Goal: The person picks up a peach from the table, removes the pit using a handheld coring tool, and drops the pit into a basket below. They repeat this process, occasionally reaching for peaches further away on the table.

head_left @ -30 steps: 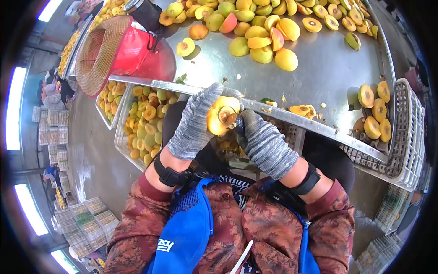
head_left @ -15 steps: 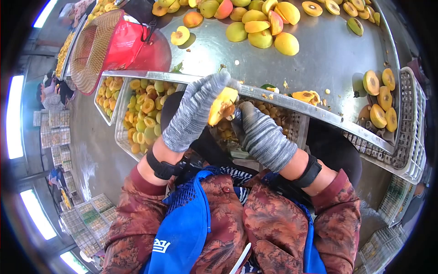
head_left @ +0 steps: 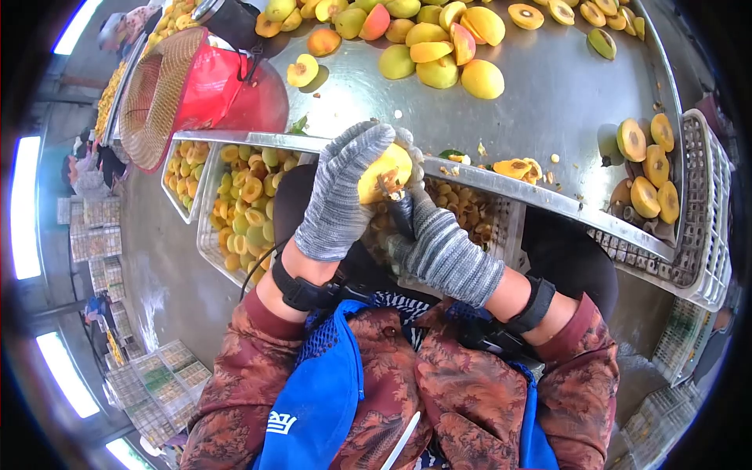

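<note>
My left hand (head_left: 338, 192), in a grey knit glove, is wrapped round a yellow fruit (head_left: 385, 170) near the table's front edge. Its cut face shows brown flesh at the lower side. My right hand (head_left: 448, 247), gloved alike, grips a tool with a black handle (head_left: 403, 215); the metal tip meets the fruit's brown centre. Fingers of the right hand also touch the fruit's right side. Behind the hands, whole and halved fruits (head_left: 482, 79) lie on the metal table (head_left: 548, 117).
A straw hat (head_left: 157, 98) with a red bag (head_left: 205, 90) lies at the table's left. Crates of fruit (head_left: 249, 205) stand below the edge. More halves (head_left: 645, 197) lie at the right, beside a white crate (head_left: 709, 227). Other people are at the far left.
The fruit has turned in my left hand. My right hand has moved closer, bringing the black-handled tool up against the fruit, and its fingers now reach the fruit's side.
</note>
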The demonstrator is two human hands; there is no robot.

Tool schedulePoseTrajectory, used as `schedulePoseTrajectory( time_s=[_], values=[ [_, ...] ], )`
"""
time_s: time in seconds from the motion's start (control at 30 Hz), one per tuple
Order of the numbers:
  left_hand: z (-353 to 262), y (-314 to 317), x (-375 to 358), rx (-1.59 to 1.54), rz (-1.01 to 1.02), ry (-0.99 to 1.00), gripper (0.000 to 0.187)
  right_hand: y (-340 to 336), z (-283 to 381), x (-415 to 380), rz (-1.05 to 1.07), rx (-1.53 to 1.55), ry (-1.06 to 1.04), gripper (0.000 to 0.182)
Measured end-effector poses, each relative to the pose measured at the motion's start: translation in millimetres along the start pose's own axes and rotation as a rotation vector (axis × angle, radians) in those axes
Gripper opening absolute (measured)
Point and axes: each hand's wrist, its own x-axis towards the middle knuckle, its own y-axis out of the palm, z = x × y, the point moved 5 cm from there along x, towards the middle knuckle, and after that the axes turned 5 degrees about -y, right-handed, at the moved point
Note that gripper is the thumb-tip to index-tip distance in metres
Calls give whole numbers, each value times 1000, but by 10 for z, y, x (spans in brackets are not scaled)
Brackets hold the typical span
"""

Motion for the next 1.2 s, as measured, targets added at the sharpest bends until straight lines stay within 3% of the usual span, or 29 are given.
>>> schedulePoseTrajectory(
  time_s=[0.07,0.1,0.13,0.2,0.33,0.43,0.5,0.63,0.7,0.73,0.8,0.83,0.9,0.93,1.0,1.03,1.1,1.13,1.2],
  values=[
    [365,84,-100,-268,236,-564,24,121,-101,-7,170,246,217,62],
    [294,99,-71,-400,112,-457,27,28,30,-104,0,426,218,60],
    [226,87,-21,-398,109,-459,27,22,31,-104,4,424,217,60],
    [153,95,78,-712,120,-731,31,37,44,-97,97,493,197,56],
    [152,78,114,-649,114,-631,32,23,68,-108,-98,233,50,53],
    [116,78,93,-636,129,-612,33,15,76,-129,-67,396,97,52],
    [7,49,89,-579,98,-629,33,110,108,-166,224,763,254,52],
    [108,49,96,-656,107,-681,35,122,73,-145,107,679,199,53],
    [273,74,24,-529,249,-623,31,53,88,-109,-67,189,60,54],
    [322,70,13,-528,248,-623,31,41,111,-103,-65,189,59,54],
    [8,-25,50,264,125,222,33,26,124,-111,17,80,188,57],
    [51,-30,22,265,123,223,33,93,35,-98,17,78,187,57],
    [226,32,-4,1,323,-80,37,169,-49,-45,-123,164,-21,56],
    [198,23,31,3,317,-79,37,148,-57,-46,-120,159,-24,56],
    [-22,-38,119,93,225,194,37,145,-44,-67,42,348,99,54],
    [-21,-53,131,94,222,190,37,78,34,-95,47,346,99,54],
    [194,62,105,-533,498,-387,37,85,142,-180,202,753,243,51],
    [176,64,132,-534,495,-389,37,120,105,-182,204,752,246,51],
    [211,128,123,-647,552,-631,18,161,86,-160,156,690,105,47]
  ],
)
